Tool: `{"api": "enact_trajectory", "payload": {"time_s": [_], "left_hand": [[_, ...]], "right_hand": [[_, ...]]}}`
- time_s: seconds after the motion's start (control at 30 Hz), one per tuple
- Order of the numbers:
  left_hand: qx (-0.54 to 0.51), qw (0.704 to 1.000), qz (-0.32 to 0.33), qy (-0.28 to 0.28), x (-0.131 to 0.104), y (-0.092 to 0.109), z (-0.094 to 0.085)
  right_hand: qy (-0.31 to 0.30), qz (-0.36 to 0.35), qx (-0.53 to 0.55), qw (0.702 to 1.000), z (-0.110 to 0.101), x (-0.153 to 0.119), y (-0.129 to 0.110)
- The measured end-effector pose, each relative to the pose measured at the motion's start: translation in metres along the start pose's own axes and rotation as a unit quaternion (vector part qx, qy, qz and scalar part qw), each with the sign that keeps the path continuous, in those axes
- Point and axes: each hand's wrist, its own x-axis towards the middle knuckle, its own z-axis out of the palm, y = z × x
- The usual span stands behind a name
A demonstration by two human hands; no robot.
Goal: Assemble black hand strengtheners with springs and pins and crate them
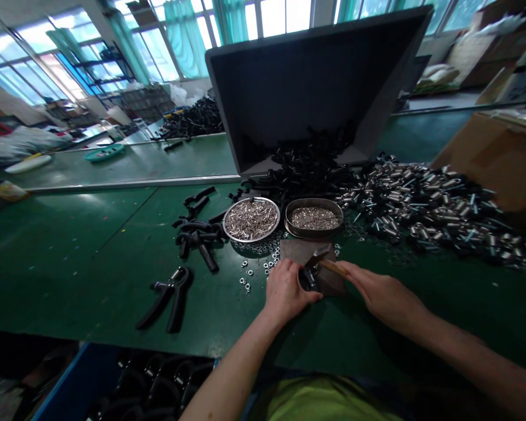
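My left hand point(288, 290) is closed around a black plastic part point(309, 279), pressing it down on a flat metal plate point(293, 250). In my right hand point(377, 292) is the wooden handle of a hammer point(333, 268); the hammer's head is right over the black part. How the part is shaped under my fingers is mostly hidden. Behind the plate stand a round metal dish point(251, 220) of small metal pins and an oval tin point(314, 233) of small metal pieces. Small metal rings point(272, 264) lie scattered left of the plate.
A black hand grip point(170, 301) with a spring lies at left, near more black handles point(197, 237). A large grey bin point(372, 70) lies tipped at the back, spilling black parts. Right are heaped metal-and-black pieces point(447, 210) and a cardboard box point(491, 158). A blue crate point(65, 386) sits below the edge.
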Motion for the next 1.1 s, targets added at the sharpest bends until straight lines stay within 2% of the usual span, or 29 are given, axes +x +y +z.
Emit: {"api": "enact_trajectory", "payload": {"time_s": [0.07,0.1,0.2,0.23,0.27,0.37,0.4,0.43,0.53,0.63,0.7,0.73,0.8,0.83,0.9,0.93,0.97,1.03,1.1], "left_hand": [[0.0,1.0,-0.002,-0.002,0.0,0.0,0.0],[0.0,1.0,-0.003,-0.001,0.0,0.001,0.0],[0.0,1.0,-0.001,0.004,0.0,0.001,0.0],[0.0,1.0,-0.001,0.004,0.0,0.001,0.0],[-0.001,1.0,-0.002,0.004,0.0,0.001,-0.001],[-0.005,1.0,-0.007,0.001,0.0,0.002,-0.002],[-0.005,1.0,-0.007,0.002,0.0,0.002,-0.002],[-0.005,1.0,-0.007,0.002,-0.001,0.002,-0.002],[-0.009,1.0,-0.007,0.009,-0.001,0.002,-0.001],[-0.026,0.999,-0.014,0.016,0.0,0.001,0.001],[-0.057,0.997,-0.033,0.03,0.001,0.001,0.001],[-0.082,0.995,-0.049,0.042,0.0,0.002,0.001],[-0.15,0.982,-0.086,0.076,-0.002,0.007,0.001],[-0.186,0.973,-0.104,0.094,-0.004,0.012,0.002],[-0.248,0.954,-0.122,0.117,-0.01,0.023,0.004],[-0.269,0.949,-0.119,0.116,-0.012,0.028,0.005],[-0.281,0.948,-0.105,0.107,-0.014,0.03,0.005],[-0.283,0.956,-0.044,0.068,-0.013,0.027,0.001],[-0.252,0.966,0.008,0.061,-0.009,0.006,-0.014]], "right_hand": [[-0.024,-0.025,-0.021,0.999,-0.003,0.001,-0.005],[-0.006,-0.035,-0.022,0.999,-0.006,0.0,-0.007],[0.143,-0.057,-0.003,0.988,-0.009,-0.006,-0.011],[0.169,-0.064,-0.006,0.983,-0.007,-0.007,-0.01],[0.164,-0.069,-0.017,0.984,-0.003,-0.008,-0.007],[0.024,-0.057,-0.079,0.995,0.012,-0.008,0.009],[-0.008,-0.04,-0.097,0.994,0.016,-0.008,0.016],[-0.014,-0.023,-0.11,0.994,0.018,-0.01,0.023],[0.038,0.01,-0.194,0.98,0.018,-0.023,0.048],[0.082,0.04,-0.34,0.936,0.013,-0.042,0.077],[0.093,0.031,-0.391,0.915,0.012,-0.049,0.091],[0.098,0.016,-0.388,0.916,0.013,-0.048,0.094],[0.125,-0.001,-0.313,0.941,0.018,-0.04,0.086],[0.131,0.001,-0.241,0.962,0.023,-0.034,0.076],[0.107,0.023,-0.055,0.992,0.033,-0.018,0.045],[0.083,0.035,0.029,0.995,0.039,-0.009,0.028],[0.064,0.042,0.091,0.993,0.044,-0.001,0.012],[0.053,0.049,0.146,0.987,0.049,0.015,-0.011],[0.064,0.054,0.14,0.987,0.05,0.028,-0.017]]}}
